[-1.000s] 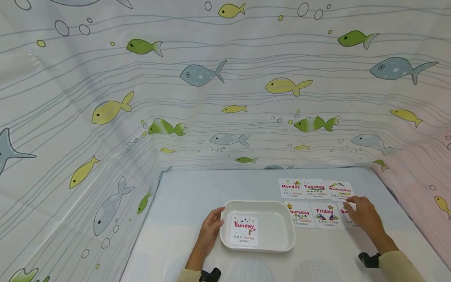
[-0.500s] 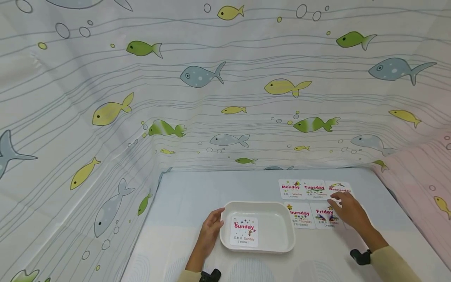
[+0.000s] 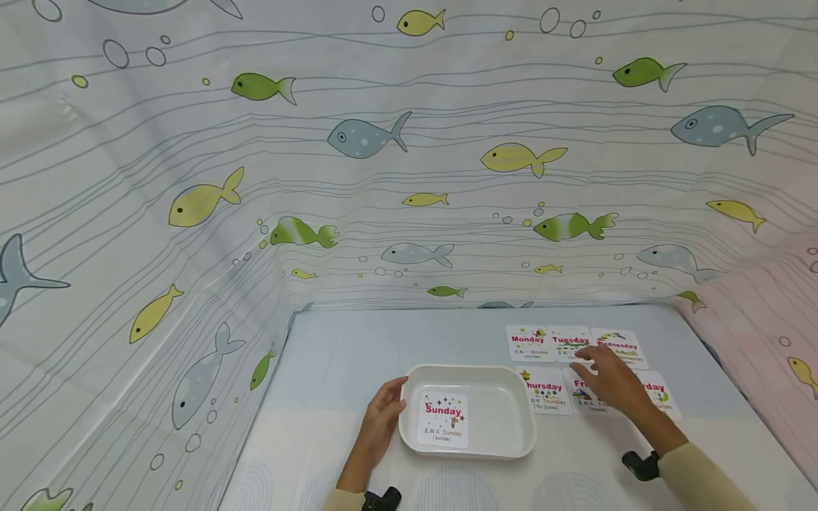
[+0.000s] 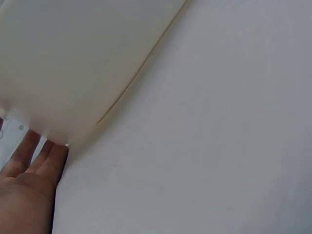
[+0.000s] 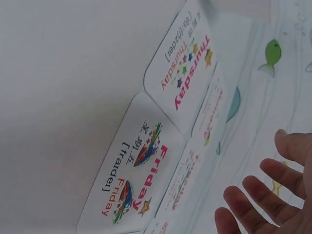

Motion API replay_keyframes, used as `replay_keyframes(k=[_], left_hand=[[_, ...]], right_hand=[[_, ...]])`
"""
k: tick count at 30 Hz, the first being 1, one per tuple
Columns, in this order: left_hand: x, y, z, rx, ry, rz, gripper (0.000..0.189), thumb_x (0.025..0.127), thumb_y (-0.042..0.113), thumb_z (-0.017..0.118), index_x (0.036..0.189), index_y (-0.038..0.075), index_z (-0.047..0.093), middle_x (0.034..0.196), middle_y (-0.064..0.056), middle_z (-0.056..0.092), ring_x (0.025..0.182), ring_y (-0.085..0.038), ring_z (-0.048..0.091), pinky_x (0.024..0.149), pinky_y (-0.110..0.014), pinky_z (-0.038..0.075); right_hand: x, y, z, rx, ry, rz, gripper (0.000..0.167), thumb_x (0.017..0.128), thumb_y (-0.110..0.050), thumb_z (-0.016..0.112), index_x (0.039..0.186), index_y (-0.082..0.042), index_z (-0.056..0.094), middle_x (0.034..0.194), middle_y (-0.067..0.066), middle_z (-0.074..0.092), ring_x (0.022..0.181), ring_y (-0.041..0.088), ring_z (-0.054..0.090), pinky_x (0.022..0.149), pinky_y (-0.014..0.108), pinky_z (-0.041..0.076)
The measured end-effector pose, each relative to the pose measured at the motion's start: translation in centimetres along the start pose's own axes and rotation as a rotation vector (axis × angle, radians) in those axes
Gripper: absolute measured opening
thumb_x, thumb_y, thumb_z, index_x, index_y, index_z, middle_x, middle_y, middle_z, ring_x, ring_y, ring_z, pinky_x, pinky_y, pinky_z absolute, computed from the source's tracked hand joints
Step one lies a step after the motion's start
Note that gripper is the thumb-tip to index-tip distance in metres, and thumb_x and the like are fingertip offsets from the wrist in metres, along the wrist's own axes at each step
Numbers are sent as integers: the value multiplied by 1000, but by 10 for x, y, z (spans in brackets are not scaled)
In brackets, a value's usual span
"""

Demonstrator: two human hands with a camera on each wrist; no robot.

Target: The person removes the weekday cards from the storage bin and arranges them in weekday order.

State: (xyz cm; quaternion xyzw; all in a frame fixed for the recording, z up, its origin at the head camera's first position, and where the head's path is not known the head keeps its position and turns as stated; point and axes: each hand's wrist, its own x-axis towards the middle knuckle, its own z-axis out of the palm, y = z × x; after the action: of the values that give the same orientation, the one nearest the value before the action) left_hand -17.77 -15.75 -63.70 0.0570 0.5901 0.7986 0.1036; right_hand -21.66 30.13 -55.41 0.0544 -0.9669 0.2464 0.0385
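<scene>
My left hand [image 3: 380, 417] rests at the left end of a white tray [image 3: 501, 448], its fingertips right at the rim. In the left wrist view, fairly straight fingers [image 4: 52, 163] of that hand meet the tray's outer wall [image 4: 73, 68]. A Sunday card [image 3: 442, 420] lies inside the tray on the left. My right hand [image 3: 610, 377] hovers with relaxed, spread fingers over the Friday card [image 5: 131, 170] and partly hides the Tuesday card [image 3: 565, 337]. Nothing shows between its fingers in the right wrist view.
The Monday card [image 3: 527, 343] and Wednesday card [image 3: 617, 346] are in the back row. In front, the Thursday card [image 3: 546, 392] sits close by the tray's right end, and a partly covered card [image 3: 658, 396] ends the row. A fish-patterned cloth [image 3: 447, 170] hangs around the table.
My right hand has moved left from the card at the front row's right end to above the Friday card, uncovering part of that end card. The left hand and tray stay put.
</scene>
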Motion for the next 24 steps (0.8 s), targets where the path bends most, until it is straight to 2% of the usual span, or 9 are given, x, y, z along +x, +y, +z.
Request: replay_keyframes(k=[8,16,24], left_hand=[[0,0,0,4,2,-3,54,100,13,57,149,2,38,165,-12,27,152,-17,25,111,-17,40],[0,1,0,5,2,0,53,100,13,56,149,3,39,164,-13,27,154,-26,21,112,-19,40],[0,1,1,10,6,6,54,99,14,57,148,3,40,163,-14,29,154,-30,22,113,-22,40]], right_hand=[[1,-21,8,24,12,-46,35,93,-23,71,122,-4,64,126,18,61,100,34,65,71,43,60],[1,-47,17,22,-4,-83,32,92,-24,72,119,-8,67,120,13,62,99,32,67,74,45,62],[3,-71,18,64,1,-158,28,91,-23,74,116,-11,68,115,7,64,97,29,67,70,38,62]])
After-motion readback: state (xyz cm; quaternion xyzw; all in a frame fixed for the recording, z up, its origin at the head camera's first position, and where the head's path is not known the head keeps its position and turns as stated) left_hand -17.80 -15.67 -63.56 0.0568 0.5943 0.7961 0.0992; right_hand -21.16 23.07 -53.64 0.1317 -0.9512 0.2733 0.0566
